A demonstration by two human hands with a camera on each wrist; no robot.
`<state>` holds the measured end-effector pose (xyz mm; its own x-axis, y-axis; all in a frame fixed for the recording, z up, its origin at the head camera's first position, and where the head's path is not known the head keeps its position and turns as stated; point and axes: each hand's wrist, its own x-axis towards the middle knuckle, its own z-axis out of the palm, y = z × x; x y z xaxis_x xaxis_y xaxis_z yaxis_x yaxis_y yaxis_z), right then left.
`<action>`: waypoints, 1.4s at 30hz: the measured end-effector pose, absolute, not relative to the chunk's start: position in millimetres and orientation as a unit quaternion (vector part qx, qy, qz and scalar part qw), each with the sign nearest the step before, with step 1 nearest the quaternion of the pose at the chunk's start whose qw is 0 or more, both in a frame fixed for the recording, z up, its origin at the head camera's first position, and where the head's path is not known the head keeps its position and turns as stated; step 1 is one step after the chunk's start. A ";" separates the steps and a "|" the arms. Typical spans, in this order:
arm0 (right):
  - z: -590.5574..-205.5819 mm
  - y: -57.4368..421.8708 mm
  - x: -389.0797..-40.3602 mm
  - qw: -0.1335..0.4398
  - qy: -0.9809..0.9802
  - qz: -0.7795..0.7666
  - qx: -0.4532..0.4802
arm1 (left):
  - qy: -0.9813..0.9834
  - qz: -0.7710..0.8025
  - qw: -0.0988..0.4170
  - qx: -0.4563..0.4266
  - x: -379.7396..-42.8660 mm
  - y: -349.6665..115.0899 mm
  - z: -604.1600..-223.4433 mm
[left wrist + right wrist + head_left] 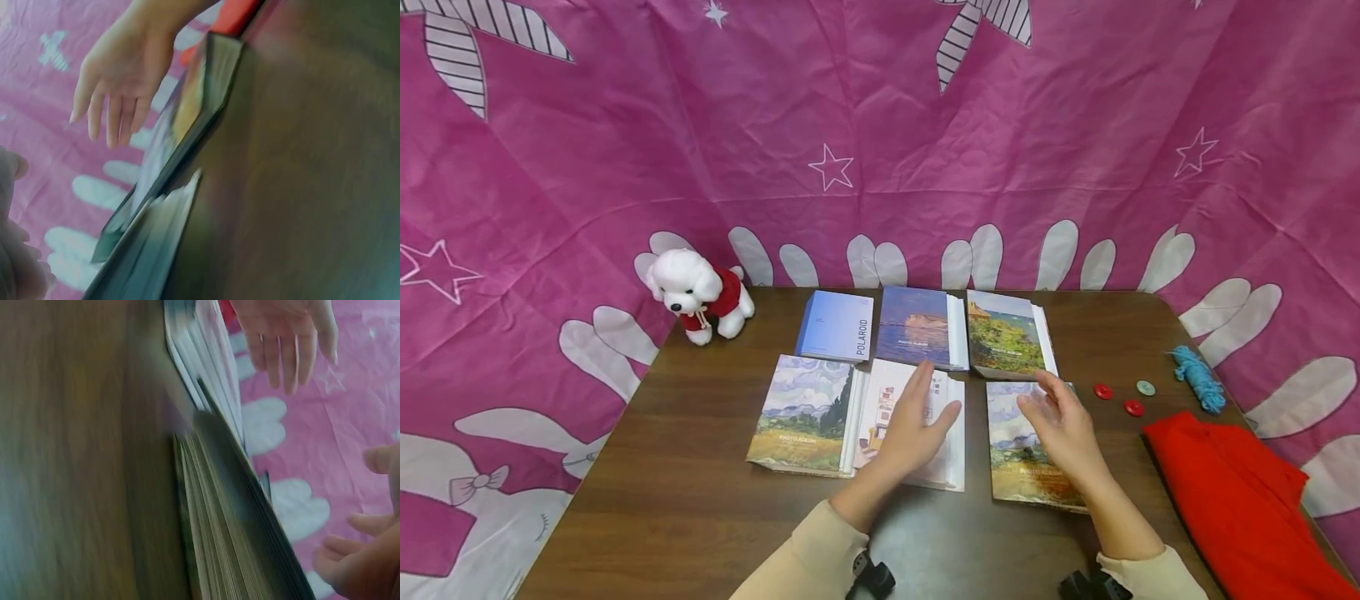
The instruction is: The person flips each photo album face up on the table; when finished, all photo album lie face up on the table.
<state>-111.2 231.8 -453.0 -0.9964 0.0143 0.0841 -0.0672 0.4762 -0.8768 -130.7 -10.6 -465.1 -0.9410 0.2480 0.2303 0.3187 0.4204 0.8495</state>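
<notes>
My left hand hovers over a white photo album with a small printed drawing, its fingers extended and thumb spread. To the right, my right hand is above a wheat-field photo album, fingers loosely bent and holding nothing. The palms face each other across the gap between these two albums. A matching wheat-field album lies against the white one's left side. In the left wrist view the right hand shows relaxed fingers; in the right wrist view the left hand's fingers are straight.
Behind lie a blue Polaroid album, a sea-cliff album and a garden album. A white plush dog sits back left. Buttons, blue yarn and red cloth lie on the right. A pink curtain hangs behind.
</notes>
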 end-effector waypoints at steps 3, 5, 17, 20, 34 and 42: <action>-454.4 245.2 -108.6 0.047 -0.889 0.456 0.010 | -0.842 -0.504 0.019 -0.191 -127.2 4.1 -467.9; -455.8 252.7 -106.6 0.049 -0.897 0.439 -0.004 | -0.844 -0.496 0.015 -0.203 -124.8 12.8 -471.4; -474.8 278.5 -102.5 -0.002 -0.853 0.508 -0.120 | -0.830 -0.506 -0.067 -0.222 -105.0 42.8 -482.8; -478.2 274.8 -101.2 -0.008 -0.831 0.541 -0.129 | -0.832 -0.504 -0.099 -0.210 -96.8 51.0 -487.3; -478.0 271.1 -99.8 -0.045 -0.789 0.589 -0.169 | -0.842 -0.498 -0.090 -0.186 -88.7 62.0 -494.2; -479.6 280.5 -90.3 0.007 -0.638 0.761 -0.123 | -0.832 -0.513 -0.115 -0.179 -88.8 68.2 -493.3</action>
<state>-90.3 280.5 -479.6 -0.9699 0.1670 -0.1774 0.1455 -0.1868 -0.9716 -88.8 68.2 -493.3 -0.9095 0.4157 -0.0078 0.1798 0.4101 0.8941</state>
